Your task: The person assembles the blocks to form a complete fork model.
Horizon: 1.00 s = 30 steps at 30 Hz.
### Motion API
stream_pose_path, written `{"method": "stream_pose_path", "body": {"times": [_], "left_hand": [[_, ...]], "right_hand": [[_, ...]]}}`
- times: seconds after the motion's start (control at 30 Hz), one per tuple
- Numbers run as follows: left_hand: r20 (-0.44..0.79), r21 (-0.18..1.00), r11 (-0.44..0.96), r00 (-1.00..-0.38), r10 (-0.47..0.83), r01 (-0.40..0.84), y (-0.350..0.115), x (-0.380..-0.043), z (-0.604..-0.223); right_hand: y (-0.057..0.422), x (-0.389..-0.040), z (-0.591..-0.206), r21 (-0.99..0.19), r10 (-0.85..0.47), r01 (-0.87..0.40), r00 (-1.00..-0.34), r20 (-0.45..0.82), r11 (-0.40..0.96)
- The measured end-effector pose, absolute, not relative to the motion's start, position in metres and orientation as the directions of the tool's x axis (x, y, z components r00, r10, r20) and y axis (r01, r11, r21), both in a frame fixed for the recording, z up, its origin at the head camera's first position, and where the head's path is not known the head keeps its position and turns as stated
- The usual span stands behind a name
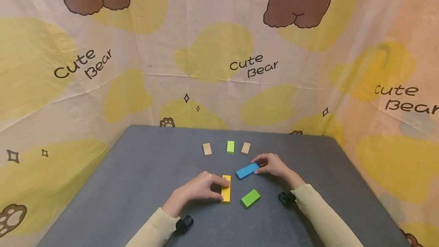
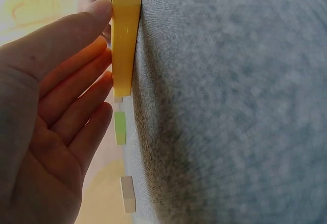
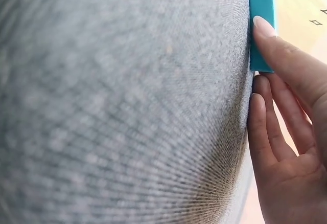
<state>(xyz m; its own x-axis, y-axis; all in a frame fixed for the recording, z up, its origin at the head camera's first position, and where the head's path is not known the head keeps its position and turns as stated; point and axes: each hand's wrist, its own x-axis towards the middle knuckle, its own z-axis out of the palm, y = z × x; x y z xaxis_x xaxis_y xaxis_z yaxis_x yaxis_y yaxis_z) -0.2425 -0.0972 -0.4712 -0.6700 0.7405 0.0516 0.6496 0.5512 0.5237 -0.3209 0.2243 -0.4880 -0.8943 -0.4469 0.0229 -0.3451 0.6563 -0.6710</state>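
Holds a yellow block [image 1: 225,192] on the grey table [image 1: 154,159] with the left hand [image 1: 200,186], thumb and forefinger curved, tips set apart on it; pinches the right end of a blue block [image 1: 247,171] with the right hand [image 1: 272,164]; nearby, a green block [image 1: 250,198]; farther back, a light green block [image 1: 230,147] between two tan blocks [image 1: 207,149].

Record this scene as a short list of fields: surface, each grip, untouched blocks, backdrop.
Surface: grey-blue tabletop
Left grip: holding the yellow block
Right grip: pinching one end of the blue block
Untouched, near: green block
Untouched, far, left to right: wooden block, lime block, second wooden block
Backdrop: sheet printed "Cute Bear"
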Motion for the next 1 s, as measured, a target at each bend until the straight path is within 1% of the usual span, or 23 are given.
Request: {"method": "stream_pose_path", "body": {"times": [0.23, 0.63, 0.87, 1.0], "left_hand": [[0.085, 0.515, 0.529, -0.654, 0.751, 0.675, -0.098, -0.244, -0.473], [0.055, 0.528, 0.543, -0.665, 0.745, 0.653, -0.097, -0.244, -0.473], [0.077, 0.518, 0.529, -0.653, 0.754, 0.672, -0.098, -0.245, -0.473], [0.073, 0.518, 0.535, -0.658, 0.750, 0.668, -0.099, -0.245, -0.473]], "right_hand": [[0.225, -0.319, -0.485, -0.670, -0.429, -0.339, -0.903, 0.033, 0.661], [0.225, -0.319, -0.481, -0.659, -0.392, -0.310, -0.919, 0.024, 0.685], [0.225, -0.317, -0.475, -0.658, -0.358, -0.288, -0.933, 0.031, 0.696], [0.224, -0.317, -0.473, -0.653, -0.351, -0.284, -0.936, 0.030, 0.702]]}}
